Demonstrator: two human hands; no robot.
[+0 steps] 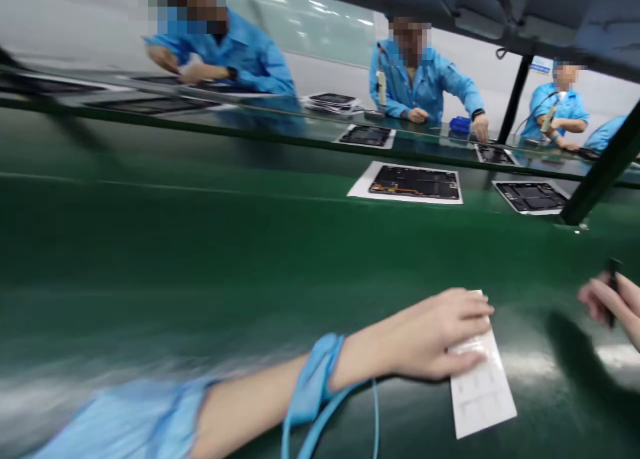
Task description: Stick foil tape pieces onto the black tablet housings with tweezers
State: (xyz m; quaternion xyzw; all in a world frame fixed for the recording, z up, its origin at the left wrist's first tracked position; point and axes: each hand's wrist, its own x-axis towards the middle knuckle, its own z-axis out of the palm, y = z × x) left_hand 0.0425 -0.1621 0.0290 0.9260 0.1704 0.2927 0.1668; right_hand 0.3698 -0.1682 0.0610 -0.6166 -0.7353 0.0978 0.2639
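My left hand (453, 335) lies over a white sheet (484, 395) on the green bench, its fingers stretched out across the sheet and its thumb apart from them. The sheet carries faint rows of small marks, and its upper part is under the hand. A blue wrist strap (317, 379) with a cord circles my left wrist. At the right edge, my right hand (617, 302) is closed around a slim black tool (613, 285), raised over the bench. The tool is blurred, so its kind cannot be made out. Part of that hand is cut off by the frame.
Black device panels (417, 182) on white sheets lie along the line beyond the bench, another panel (533, 195) to the right. A dark green post (600, 169) rises at the right. Several co-workers in blue (427, 79) sit opposite. A grey shelf (575, 19) hangs overhead.
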